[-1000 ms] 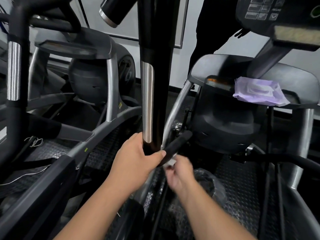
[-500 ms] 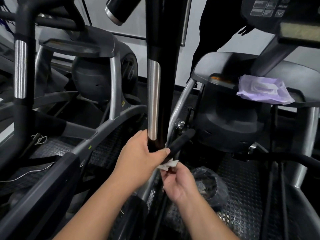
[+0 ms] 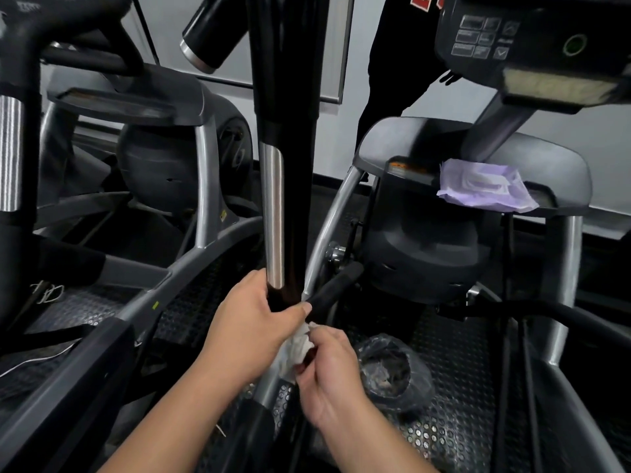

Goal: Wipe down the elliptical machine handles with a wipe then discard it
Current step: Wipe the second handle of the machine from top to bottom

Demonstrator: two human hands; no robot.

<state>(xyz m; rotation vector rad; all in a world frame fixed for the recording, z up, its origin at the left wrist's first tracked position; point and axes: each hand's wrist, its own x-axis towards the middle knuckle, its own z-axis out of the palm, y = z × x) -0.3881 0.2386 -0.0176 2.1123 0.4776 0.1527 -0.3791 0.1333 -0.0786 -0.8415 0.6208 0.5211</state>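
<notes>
At handle [image 3: 285,186] base, centre-near | left hand [image 3: 254,331] clamped round handle, likely steadying it | right hand [image 3: 327,367] pinched on wipe [image 3: 296,346] just below, bunched for wiping | bag [image 3: 392,370] near right, probably for discard

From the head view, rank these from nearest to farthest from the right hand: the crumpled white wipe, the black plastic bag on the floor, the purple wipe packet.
1. Crumpled white wipe: pinched in the right hand.
2. Black plastic bag: on the floor, just right of the hand.
3. Purple wipe packet: up on the machine's grey shroud, far upper right.
</notes>
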